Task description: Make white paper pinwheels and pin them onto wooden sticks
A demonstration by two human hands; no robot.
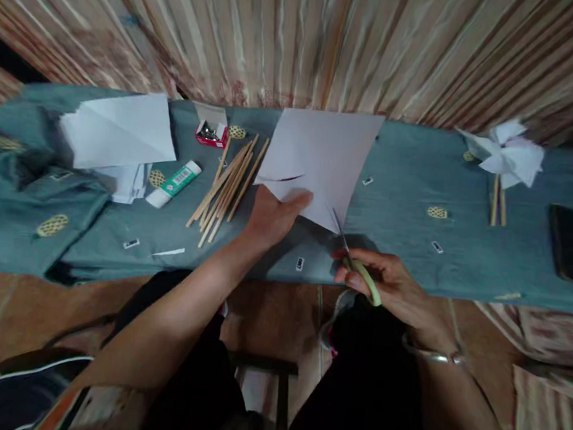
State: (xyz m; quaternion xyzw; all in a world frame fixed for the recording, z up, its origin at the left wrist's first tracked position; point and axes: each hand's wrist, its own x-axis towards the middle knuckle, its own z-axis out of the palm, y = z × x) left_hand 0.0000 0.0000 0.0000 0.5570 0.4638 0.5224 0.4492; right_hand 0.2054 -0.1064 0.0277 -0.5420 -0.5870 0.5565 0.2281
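White paper sheet point(327, 151) is over the teal tablecloth point(404, 185), directly in front of me, with a slit near its left corner. My left hand point(277, 217) grips the near edge, thumb on top, fingers hidden beneath. My right hand point(386, 277) holds green-handled scissors point(365, 275), blades at the near-right corner. Wooden sticks point(231, 187) lie left of the sheet, near a glue stick point(174, 184).

A pleated, striped curtain point(306, 43) hangs behind the cloth-covered desk point(405, 175); brown floor tiles point(268, 310) with pale joints show below in dim light.
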